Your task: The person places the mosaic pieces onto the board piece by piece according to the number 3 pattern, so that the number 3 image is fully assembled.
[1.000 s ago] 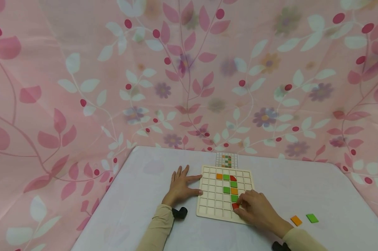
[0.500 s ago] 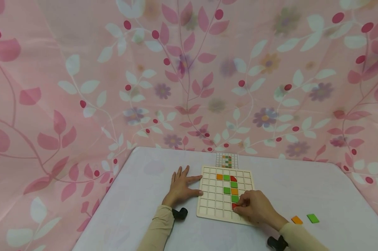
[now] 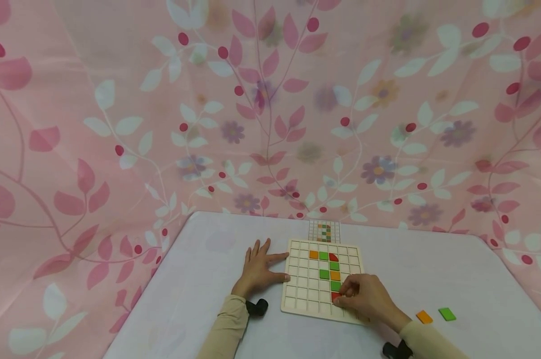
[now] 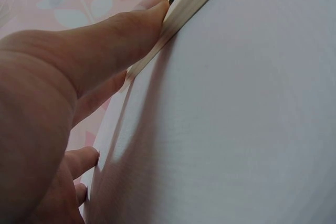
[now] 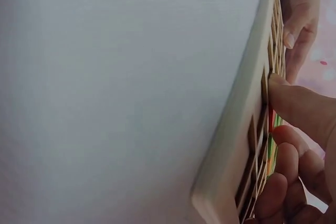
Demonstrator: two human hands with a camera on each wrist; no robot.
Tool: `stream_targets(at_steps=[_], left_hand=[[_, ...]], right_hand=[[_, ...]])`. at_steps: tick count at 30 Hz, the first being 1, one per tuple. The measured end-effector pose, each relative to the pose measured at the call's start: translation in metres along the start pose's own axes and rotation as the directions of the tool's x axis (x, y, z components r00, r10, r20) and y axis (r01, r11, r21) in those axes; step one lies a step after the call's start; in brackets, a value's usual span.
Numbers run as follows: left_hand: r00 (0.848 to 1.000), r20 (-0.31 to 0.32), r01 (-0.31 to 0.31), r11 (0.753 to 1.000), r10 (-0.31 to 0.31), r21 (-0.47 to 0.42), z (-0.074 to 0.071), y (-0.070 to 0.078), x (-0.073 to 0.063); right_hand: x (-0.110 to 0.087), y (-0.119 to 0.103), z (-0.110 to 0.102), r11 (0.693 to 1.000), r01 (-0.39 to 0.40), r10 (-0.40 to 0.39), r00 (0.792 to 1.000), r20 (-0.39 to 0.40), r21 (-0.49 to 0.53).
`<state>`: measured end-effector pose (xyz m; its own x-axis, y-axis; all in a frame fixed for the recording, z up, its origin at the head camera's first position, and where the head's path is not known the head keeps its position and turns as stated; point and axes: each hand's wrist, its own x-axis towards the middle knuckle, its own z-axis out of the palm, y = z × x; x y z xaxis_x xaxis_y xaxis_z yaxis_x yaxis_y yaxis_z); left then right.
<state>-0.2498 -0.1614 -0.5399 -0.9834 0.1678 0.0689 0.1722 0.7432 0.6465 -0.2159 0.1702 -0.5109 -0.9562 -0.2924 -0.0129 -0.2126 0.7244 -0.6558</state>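
A wooden grid board [image 3: 298,290] lies on the white table, bearing orange, green and red tiles in some of its squares. My left hand [image 3: 258,269] has its fingers spread, with thumb and index finger touching the board's left edge; the left wrist view shows the thumb [image 4: 121,40] against that edge. Over the lower right part of the board, my right hand [image 3: 368,297] pinches a red tile [image 3: 335,297] between thumb and index finger, just below a green tile [image 3: 335,286]. The right wrist view shows only a sliver of that red tile [image 5: 271,118].
A small pattern card [image 3: 314,230] with a coloured grid lies behind the board. To the right of the right hand, a loose orange tile [image 3: 424,317] and a green tile [image 3: 447,314] lie on the table [image 3: 432,269]. A pink floral curtain [image 3: 270,124] hangs behind.
The right hand shifts slightly left with the red tile, which sits straighter in its square now. The left hand stays in place at the board's edge.
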Motion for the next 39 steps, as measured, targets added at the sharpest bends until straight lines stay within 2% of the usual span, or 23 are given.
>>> stream_targets(at_steps=[7,13,17,22,30,37,39], left_hand=[[1.000,-0.006,-0.007,1.000,0.007,0.004,0.001,-0.002,0.000],[1.000,-0.003,-0.010,1.000,0.010,0.006,0.004,-0.003,0.001],[1.000,-0.005,-0.011,1.000,0.011,0.017,0.005,-0.003,0.002],[1.000,-0.002,-0.010,1.000,0.010,0.025,0.003,-0.003,0.001],[1.000,-0.006,-0.013,1.000,0.013,0.006,-0.002,0.002,-0.001],[1.000,-0.008,-0.009,1.000,0.009,0.017,0.000,0.001,0.000],[1.000,-0.006,-0.011,1.000,0.011,0.016,0.001,0.001,0.000]], right_hand=[[-0.006,0.006,0.001,0.996,0.084,-0.083,0.996,-0.024,0.022],[-0.014,0.012,-0.010,0.988,0.157,-0.156,0.986,-0.058,0.011],[-0.018,0.019,-0.025,0.988,0.143,-0.148,0.985,-0.090,-0.056],[-0.024,0.031,-0.046,0.984,0.107,-0.121,0.989,-0.089,-0.142],[-0.042,0.063,-0.077,0.945,0.192,-0.235,0.961,-0.143,-0.266],[-0.062,0.092,-0.108,0.944,0.128,-0.163,0.982,-0.092,-0.305],[-0.068,0.102,-0.115,0.938,0.142,-0.178,0.980,-0.086,-0.316]])
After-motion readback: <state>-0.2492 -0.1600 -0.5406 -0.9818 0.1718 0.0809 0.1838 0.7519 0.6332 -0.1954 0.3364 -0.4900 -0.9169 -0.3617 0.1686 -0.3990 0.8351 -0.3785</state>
